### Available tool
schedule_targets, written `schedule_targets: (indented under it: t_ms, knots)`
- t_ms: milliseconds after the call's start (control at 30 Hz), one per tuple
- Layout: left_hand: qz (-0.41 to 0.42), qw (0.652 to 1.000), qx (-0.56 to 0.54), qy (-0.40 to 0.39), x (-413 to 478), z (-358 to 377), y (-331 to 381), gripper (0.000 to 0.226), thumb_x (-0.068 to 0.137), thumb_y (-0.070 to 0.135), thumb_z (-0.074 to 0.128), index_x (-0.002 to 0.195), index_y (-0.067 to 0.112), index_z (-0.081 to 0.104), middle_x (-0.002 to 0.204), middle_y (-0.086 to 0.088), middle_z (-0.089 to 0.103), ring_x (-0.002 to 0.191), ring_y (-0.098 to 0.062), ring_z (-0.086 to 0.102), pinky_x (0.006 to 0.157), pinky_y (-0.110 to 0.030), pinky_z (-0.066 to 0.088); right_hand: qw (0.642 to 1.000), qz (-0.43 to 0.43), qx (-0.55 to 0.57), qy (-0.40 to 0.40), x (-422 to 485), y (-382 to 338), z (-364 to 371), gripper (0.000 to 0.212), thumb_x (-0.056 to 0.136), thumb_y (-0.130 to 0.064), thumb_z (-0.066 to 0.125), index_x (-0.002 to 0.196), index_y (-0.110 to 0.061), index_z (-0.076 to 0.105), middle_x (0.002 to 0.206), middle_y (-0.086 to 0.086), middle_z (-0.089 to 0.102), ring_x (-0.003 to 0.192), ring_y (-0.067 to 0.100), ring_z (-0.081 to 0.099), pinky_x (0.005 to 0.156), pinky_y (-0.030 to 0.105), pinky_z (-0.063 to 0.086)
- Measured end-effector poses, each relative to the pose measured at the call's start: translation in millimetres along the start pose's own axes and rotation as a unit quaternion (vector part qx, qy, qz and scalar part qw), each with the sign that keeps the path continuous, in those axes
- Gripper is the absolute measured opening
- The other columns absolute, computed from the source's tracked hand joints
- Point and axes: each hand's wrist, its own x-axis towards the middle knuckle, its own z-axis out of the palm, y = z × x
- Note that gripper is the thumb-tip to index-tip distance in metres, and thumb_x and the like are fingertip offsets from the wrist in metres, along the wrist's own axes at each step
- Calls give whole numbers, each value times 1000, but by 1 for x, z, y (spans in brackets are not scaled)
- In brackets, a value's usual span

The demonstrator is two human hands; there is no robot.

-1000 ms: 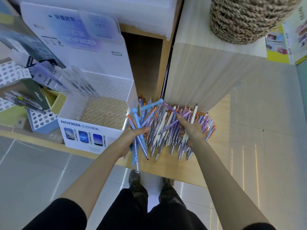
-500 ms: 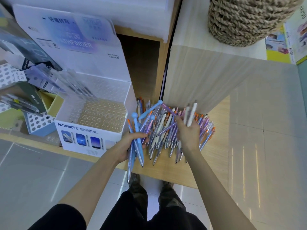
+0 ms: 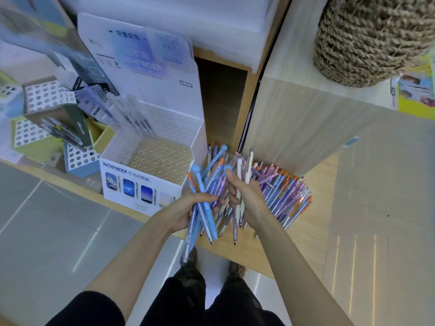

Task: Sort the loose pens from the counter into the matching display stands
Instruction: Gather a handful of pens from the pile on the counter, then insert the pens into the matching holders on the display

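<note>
"pathfinder" on white display stand (image 3: 141,184).

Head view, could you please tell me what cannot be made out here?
Head view:
- Pen pile: lower pens hidden by upper ones and right hand gripping white pens.
- Blue pens in left hand: overlapping, count unclear.
- Leftmost stands: blurred, labels unreadable.
- Woven basket: cut by top edge.

The pile (image 3: 284,191) was purple and blue with orange ends. The blue pens (image 3: 208,215) were pale, the cream pens (image 3: 248,169) plain. The stand (image 3: 131,184) was white with blue print, the box (image 3: 80,158) white with grey dots, the basket (image 3: 367,38) woven brown.
</note>
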Motion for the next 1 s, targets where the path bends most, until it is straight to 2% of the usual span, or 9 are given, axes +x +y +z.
schedule_targets:
  t_ms: [67, 133, 267, 367, 500, 600, 733, 867, 1000]
  knots:
    - [9, 1000, -7, 2, -5, 5, -4, 29, 69, 4, 71, 97, 4, 67, 83, -13, 70, 63, -16, 66, 61, -24, 55, 1000, -3, -18, -1, -5, -1, -1, 32, 83, -28, 74, 64, -13, 52, 46, -1, 40, 41, 18, 34, 49, 32, 31]
    - [26, 999, -33, 10, -11, 12, -6, 30, 66, 5, 67, 96, 2, 65, 79, -13, 70, 58, -15, 64, 56, -23, 54, 999, -28, -21, 4, -10, -4, 1, 27, 83, -22, 73, 66, -15, 53, 47, -2, 40, 39, 16, 32, 50, 32, 30]
    - [70, 994, -87, 2, -31, 24, -2, 22, 68, 2, 65, 90, 4, 61, 69, -9, 66, 47, -14, 57, 47, -20, 47, 996, -76, -27, -28, -23, -17, 14, 24, 86, -20, 70, 68, -17, 54, 47, -6, 41, 39, 14, 33, 47, 31, 30]
    - [125, 989, -75, -3, -50, 24, 4, 15, 73, 5, 63, 87, 7, 58, 65, -5, 60, 44, -11, 47, 44, -19, 41, 991, -101, -50, -67, -36, -31, 31, 22, 88, -19, 69, 70, -16, 55, 48, -4, 42, 39, 12, 34, 45, 28, 30]
    - [197, 975, -91, 52, -77, 16, 12, 10, 72, 9, 65, 76, 8, 56, 59, -3, 55, 40, -10, 42, 40, -18, 36, 980, -135, -98, -111, -56, -40, 64, 18, 89, -25, 67, 81, -12, 57, 50, -2, 37, 40, 12, 31, 39, 23, 27]
    - [256, 953, -126, 106, -98, -3, 22, 10, 72, 11, 65, 79, 9, 57, 55, 0, 48, 38, -10, 39, 38, -18, 34, 978, -118, -86, -152, -69, -35, 94, 15, 92, -25, 63, 95, -10, 60, 49, -6, 33, 39, 11, 27, 40, 22, 25]
    - [302, 931, -139, 150, -134, -45, 31, 20, 72, 11, 67, 89, 8, 57, 54, 1, 45, 38, -9, 40, 39, -18, 36, 974, -52, -8, -220, -79, -22, 145, 4, 97, -10, 52, 97, -7, 54, 51, -3, 33, 39, 11, 27, 40, 21, 25]
    - [324, 920, -141, 171, -176, -99, 27, 28, 66, 15, 69, 88, 9, 53, 54, 3, 50, 40, -9, 41, 40, -19, 37, 964, -16, 49, -262, -85, -6, 201, 9, 97, -4, 47, 103, -4, 53, 57, 0, 43, 45, 12, 39, 46, 23, 36]
    - [329, 911, -145, 200, -222, -170, 21, 30, 66, 7, 75, 85, 9, 51, 53, 1, 43, 39, -10, 38, 40, -19, 35, 957, -19, 27, -290, -89, 18, 267, 20, 93, -11, 50, 110, -3, 58, 63, 1, 58, 55, 14, 56, 53, 23, 48]
